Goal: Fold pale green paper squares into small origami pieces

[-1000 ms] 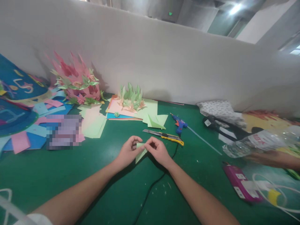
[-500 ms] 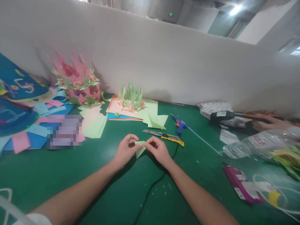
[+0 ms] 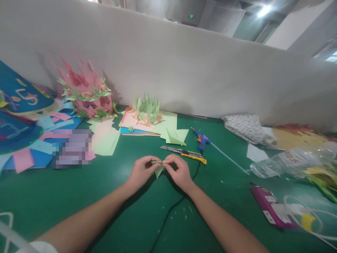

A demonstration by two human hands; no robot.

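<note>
Between both hands is a small piece of light green paper (image 3: 159, 171), folded, with its top edge pinched and a pointed part hanging down. My left hand (image 3: 142, 172) grips its left end between thumb and fingers. At the other end, my right hand (image 3: 179, 173) pinches the paper too, fingertips close to the left ones. Just beyond my right hand lies a yellow utility knife (image 3: 193, 157) with its blade out. A blue glue gun (image 3: 202, 138) with a clear glue stick rests behind the knife. Folded green paper (image 3: 175, 136) lies beyond the hands.
A green paper crown (image 3: 147, 110) stands on coloured sheets at the back, pink paper crowns (image 3: 88, 95) to its left. Blue cone hats (image 3: 23, 91) fill the far left. On the right are a plastic bottle (image 3: 286, 161), a purple power strip (image 3: 271, 207) and a black cord (image 3: 168, 214).
The green paper has tilted, so its top edge now shows thin between my fingers. At the right, another person's hand and the dark object with it have gone from view.
</note>
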